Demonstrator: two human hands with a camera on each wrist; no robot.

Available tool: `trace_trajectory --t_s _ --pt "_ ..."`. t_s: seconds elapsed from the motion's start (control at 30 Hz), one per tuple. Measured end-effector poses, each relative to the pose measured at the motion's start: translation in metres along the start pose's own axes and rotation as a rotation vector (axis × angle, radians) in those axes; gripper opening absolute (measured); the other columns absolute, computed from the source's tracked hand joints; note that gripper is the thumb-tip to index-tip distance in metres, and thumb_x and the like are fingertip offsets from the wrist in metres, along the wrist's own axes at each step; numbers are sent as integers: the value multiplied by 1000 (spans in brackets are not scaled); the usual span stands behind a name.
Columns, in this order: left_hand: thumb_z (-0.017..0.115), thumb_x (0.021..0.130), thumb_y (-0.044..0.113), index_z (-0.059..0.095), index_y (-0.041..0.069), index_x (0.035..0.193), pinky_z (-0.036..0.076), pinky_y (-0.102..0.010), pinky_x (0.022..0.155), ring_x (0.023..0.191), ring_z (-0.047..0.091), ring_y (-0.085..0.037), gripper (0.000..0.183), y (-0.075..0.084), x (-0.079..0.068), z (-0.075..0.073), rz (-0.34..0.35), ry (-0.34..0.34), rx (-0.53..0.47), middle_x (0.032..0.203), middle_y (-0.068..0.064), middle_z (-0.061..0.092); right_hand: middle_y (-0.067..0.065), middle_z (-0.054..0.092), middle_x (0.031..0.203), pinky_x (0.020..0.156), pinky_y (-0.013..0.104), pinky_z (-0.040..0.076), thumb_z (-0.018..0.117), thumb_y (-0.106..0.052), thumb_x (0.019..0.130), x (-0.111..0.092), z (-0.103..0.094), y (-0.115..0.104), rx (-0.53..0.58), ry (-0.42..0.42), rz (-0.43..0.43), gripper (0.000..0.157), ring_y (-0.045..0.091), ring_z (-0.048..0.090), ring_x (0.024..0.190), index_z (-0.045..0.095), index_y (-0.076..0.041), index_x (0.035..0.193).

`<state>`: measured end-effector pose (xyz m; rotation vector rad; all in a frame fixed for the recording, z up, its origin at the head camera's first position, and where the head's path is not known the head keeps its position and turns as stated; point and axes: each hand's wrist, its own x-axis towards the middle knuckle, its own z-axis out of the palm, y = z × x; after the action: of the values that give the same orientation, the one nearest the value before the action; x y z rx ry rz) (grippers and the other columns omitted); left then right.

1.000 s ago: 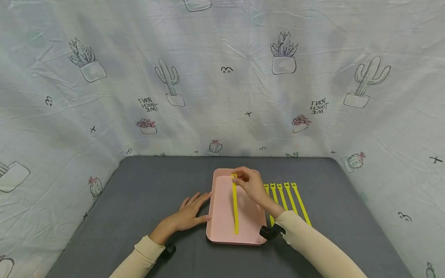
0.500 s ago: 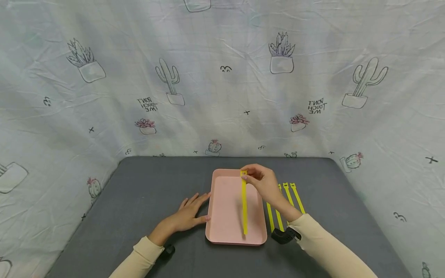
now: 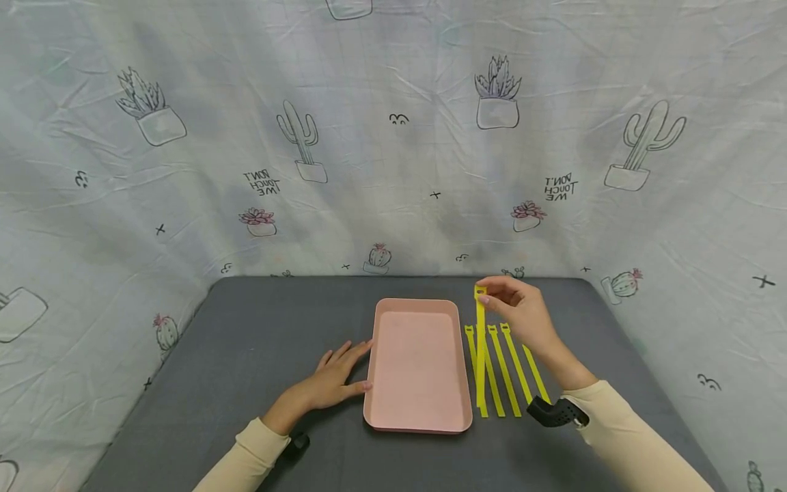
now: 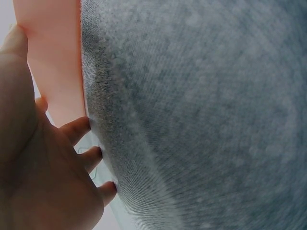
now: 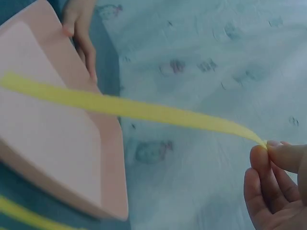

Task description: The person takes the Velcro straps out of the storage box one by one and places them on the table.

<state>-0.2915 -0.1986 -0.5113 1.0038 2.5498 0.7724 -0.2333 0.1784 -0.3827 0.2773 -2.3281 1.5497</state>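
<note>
By its slotted top end, my right hand (image 3: 527,318) pinches a yellow cable strap (image 3: 480,352) between thumb and fingers. The strap hangs down just right of the pink tray (image 3: 418,369), in front of the row's left end. In the right wrist view this strap (image 5: 163,114) stretches from the fingertips across the tray. My left hand (image 3: 328,383) lies spread on the table, its fingertips and thumb touching the tray's left side. The left wrist view shows the left hand (image 4: 53,158) from behind, against the tray wall. No strap lies in the tray.
Several more yellow straps (image 3: 510,369) lie side by side on the grey table (image 3: 295,321), right of the tray, slotted ends away from me. My right hand and forearm partly cover the rightmost one. A cactus-print cloth (image 3: 399,164) hangs behind the table.
My right hand has moved right with the pinched strap, from over the tray to beside it, over the row. My left hand has stayed at the tray's left side.
</note>
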Motion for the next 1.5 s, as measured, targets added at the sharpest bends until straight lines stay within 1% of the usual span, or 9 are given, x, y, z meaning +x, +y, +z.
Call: trace_trajectory --t_s 0.07,0.13,0.4,0.67,0.97,1.1,1.2,1.27,1.5 --pt "57 97 51 18 22 160 7 -74 114 154 13 -43 80 -1 0 0 -1 -1 1 166 -8 23 -14 68 95 74 21 56 68 -12 94 -3 -12 2 -16 3 16 28 4 67 81 67 -1 119" --pt "57 97 51 18 22 160 6 -74 115 154 12 -43 80 -1 0 0 -5 -4 3 166 -7 22 -17 68 96 74 20 57 68 -13 94 -5 -24 5 -40 0 37 29 3 68 81 66 -1 120" --pt "58 97 50 18 23 160 6 -74 115 154 12 -43 80 -2 -1 0 -5 -5 5 166 -7 21 -15 69 97 73 21 57 68 -22 95 -20 -64 22 -165 -33 148 32 1 68 82 66 -4 122" --pt "57 98 49 18 22 160 7 -75 114 153 13 -45 78 -3 -1 -1 7 2 8 166 -9 22 -9 71 101 72 24 57 66 -22 96 -34 -91 53 -242 -135 238 34 2 68 81 64 -2 123" --pt "57 98 48 17 23 161 7 -75 114 154 12 -44 78 -3 -1 -1 2 -2 11 166 -9 21 14 71 106 74 31 59 65 -21 97 -40 -103 85 -244 -182 266 34 2 68 82 63 0 124" --pt "56 98 50 16 24 161 6 -74 115 154 12 -43 79 -4 0 0 -7 -5 19 167 -8 21 11 71 108 77 35 60 64 -21 98 -40 -105 103 -240 -173 261 34 2 68 85 63 -1 124" --pt "57 97 50 16 24 161 6 -74 115 154 12 -43 80 -5 1 1 -4 -5 18 167 -7 21 5 70 105 77 35 60 64 -22 98 -40 -106 116 -245 -143 253 34 3 68 84 63 -1 124" --pt "56 97 51 15 24 161 6 -73 116 155 11 -41 80 -5 2 1 -4 -11 20 167 -5 20 4 70 103 76 35 59 64 -23 97 -40 -106 125 -257 -130 239 33 4 68 84 63 -2 123" --pt "56 97 51 16 24 161 6 -73 116 155 11 -41 80 -6 3 2 6 -5 15 167 -4 21 18 69 109 74 33 58 63 -22 98 -38 -104 145 -294 -136 206 30 2 66 83 65 -4 122"
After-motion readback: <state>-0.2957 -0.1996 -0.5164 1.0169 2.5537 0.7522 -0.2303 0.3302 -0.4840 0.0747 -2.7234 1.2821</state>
